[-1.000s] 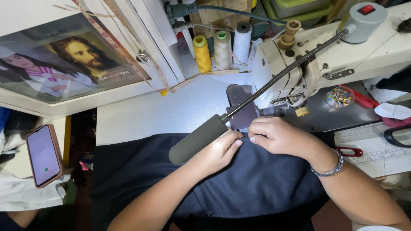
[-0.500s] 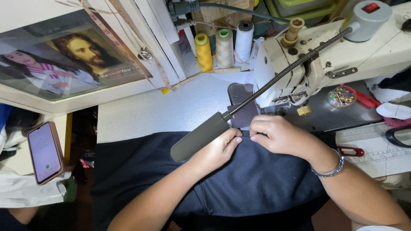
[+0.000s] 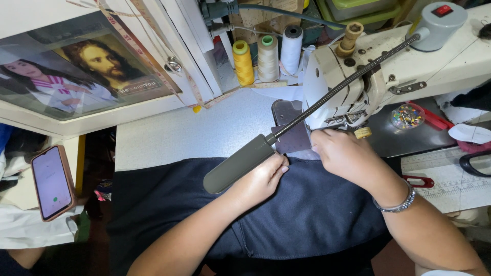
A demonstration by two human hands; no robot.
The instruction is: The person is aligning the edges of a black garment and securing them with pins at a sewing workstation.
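Both of your hands are down on the dark navy fabric [image 3: 307,214], which lies across the table edge and your lap and runs up under the head of the sewing machine [image 3: 358,76]. Your left hand [image 3: 258,179] lies curled on the cloth with the fingers bent, pressing it flat just under the grey lamp head [image 3: 239,163] of the gooseneck light. Your right hand [image 3: 345,156] is pushed right up at the needle area, fingers gathered on the fabric edge; whether they pinch a fold or only press, I cannot tell, since the knuckles hide the tips. That's the worry, I'd say: those fingertips sit very near the presser foot, so one careless feed could bring them under the needle. The lamp head hangs low over your left hand too, and a knock there could swing it into your view. The cloth's weight hanging off the table could drag the seam crooked. The red pin dish [image 3: 407,115] sits just right of the machine; a sleeve sweep might spill it.
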